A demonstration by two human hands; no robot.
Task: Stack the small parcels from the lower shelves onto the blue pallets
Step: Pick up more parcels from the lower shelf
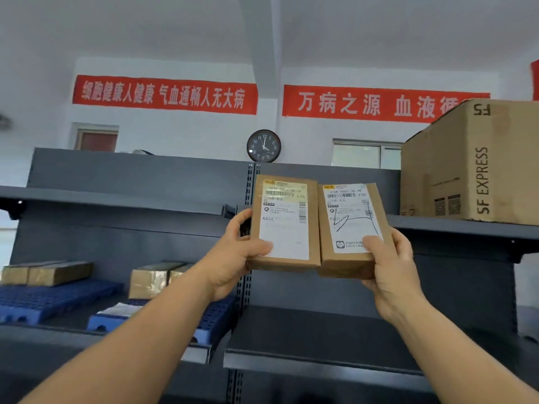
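I hold two small brown parcels side by side at chest height in front of the grey shelving. My left hand grips the left parcel, whose white label reads A424. My right hand grips the right parcel, whose label carries a black scribble. Both labels face me. On the left shelf lie two blue pallets: the far-left pallet bears two flat parcels, and the nearer pallet bears other taped parcels.
A large SF Express carton stands on the upper right shelf. The grey shelf below my hands is bare. The upper left shelf holds nothing. A round clock and red banners hang on the back wall.
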